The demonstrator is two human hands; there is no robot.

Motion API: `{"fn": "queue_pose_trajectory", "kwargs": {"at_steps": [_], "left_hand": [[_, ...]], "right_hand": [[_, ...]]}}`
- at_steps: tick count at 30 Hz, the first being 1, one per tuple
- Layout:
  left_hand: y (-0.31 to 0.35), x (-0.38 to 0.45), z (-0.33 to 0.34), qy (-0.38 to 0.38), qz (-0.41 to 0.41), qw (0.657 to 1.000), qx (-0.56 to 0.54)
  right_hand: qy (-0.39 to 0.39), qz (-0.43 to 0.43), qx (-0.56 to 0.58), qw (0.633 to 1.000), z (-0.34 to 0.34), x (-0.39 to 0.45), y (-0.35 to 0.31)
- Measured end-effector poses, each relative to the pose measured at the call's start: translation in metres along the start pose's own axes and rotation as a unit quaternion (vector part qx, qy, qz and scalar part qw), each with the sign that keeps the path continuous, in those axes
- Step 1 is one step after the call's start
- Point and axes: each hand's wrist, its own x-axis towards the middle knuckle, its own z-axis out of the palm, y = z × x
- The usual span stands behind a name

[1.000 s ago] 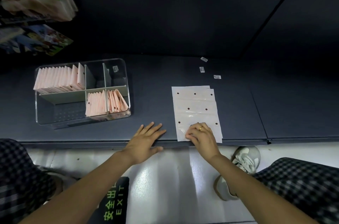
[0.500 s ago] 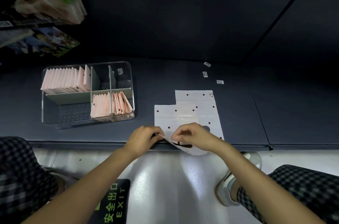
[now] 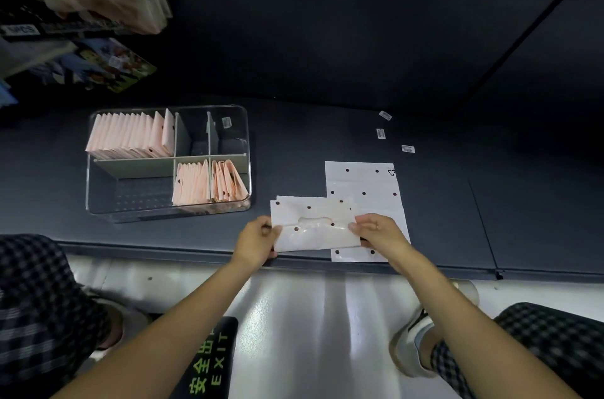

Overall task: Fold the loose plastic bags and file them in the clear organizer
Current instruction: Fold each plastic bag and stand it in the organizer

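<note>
At the shelf's front edge, the left hand (image 3: 258, 236) and right hand (image 3: 376, 230) each pinch an end of a dotted bag (image 3: 313, 225), its first fold under way. Behind it lies the loose stack (image 3: 362, 186), not yet folded. Three compartments of the clear organizer (image 3: 98, 199) already hold folded bags (image 3: 130, 137).

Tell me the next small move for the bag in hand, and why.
Probably press the fold flat on the shelf: the left hand and right hand pinch opposite ends of the bag, whose near edge is turned up over itself, only partly creased.
</note>
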Motion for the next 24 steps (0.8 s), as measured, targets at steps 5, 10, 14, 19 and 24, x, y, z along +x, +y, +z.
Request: {"fn": "queue_pose_trajectory", "kwargs": {"at_steps": [5, 10, 14, 19, 24], "left_hand": [[0.003, -0.012, 0.007, 0.117, 0.146, 0.973, 0.132], [-0.012, -0.031, 0.011, 0.023, 0.358, 0.836, 0.415], [-0.034, -0.031, 0.014, -0.081, 0.337, 0.733, 0.585], [-0.042, -0.031, 0.008, -0.088, 0.315, 0.700, 0.635], [-0.042, -0.030, 0.008, -0.086, 0.307, 0.694, 0.645]], "right_hand": [[0.078, 0.015, -0.063, 0.995, 0.011, 0.012, 0.000], [0.109, 0.021, -0.068, 0.992, 0.014, 0.015, 0.002], [0.109, 0.014, -0.081, 0.991, 0.015, 0.015, 0.001], [0.144, -0.017, -0.180, 0.973, 0.020, 0.001, 0.001], [0.143, -0.354, -0.460, 0.802, 0.056, -0.029, 0.024]]}}
